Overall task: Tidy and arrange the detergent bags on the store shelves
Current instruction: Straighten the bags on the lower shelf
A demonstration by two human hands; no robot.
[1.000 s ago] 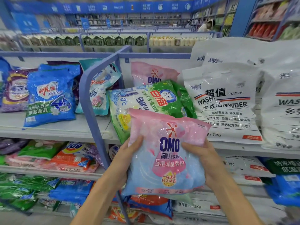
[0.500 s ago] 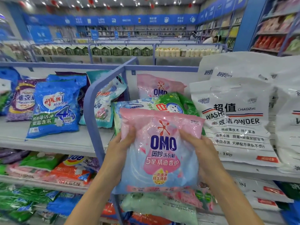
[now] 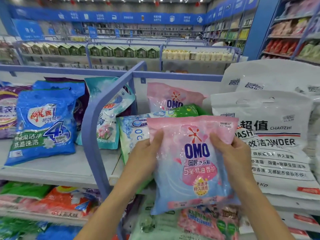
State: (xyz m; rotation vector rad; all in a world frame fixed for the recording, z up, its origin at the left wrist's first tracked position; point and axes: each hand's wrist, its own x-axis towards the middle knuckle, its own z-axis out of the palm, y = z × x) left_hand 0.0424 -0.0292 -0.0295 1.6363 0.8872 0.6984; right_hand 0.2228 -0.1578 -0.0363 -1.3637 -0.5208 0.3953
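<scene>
So the pink OMO bag (image 3: 194, 163) has come up a fair bit since a second ago. It was down by the lower shelves, and now it's level with the top shelf (image 3: 52, 172), just right of the blue divider (image 3: 91, 135). My guess is it's about to be stood up there with its own kind.

Grip: left hand (image 3: 145, 153) and right hand (image 3: 237, 153) each pinch one side of the bag's upper half. The thumbs are pressed onto the front and the other fingers are mostly hidden behind.

Also right of the divider, a green-and-white bag (image 3: 135, 135) leans behind the held one. A second OMO bag (image 3: 173, 97) stands at the back, and a big white powder bag (image 3: 270, 141) sits further right.
</scene>
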